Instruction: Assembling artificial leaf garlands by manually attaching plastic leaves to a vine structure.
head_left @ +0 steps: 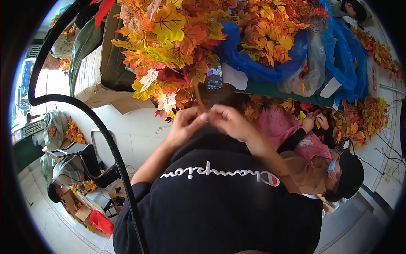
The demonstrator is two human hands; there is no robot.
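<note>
In front of my chest, a large bunch of artificial maple leaves (169,51) in yellow, orange and red hangs from above. Its thin brown stem (198,98) runs down to my fingers. Thumb and fingers of my left hand (186,125) are closed around the stem's lower end. Right beside it, almost touching, my right hand (230,122) is pinched closed near the same end; what its fingertips hold is too small and blurred to name. Beyond the hands a lit phone (214,78) lies at the table's edge.
Blue plastic bags (258,70) of orange leaves cover the table at the right. A cardboard box (89,78) stands at left, behind a black cable (99,122). On the right, a co-worker in a black cap (350,175) handles leaves; another person (63,178) is at far left.
</note>
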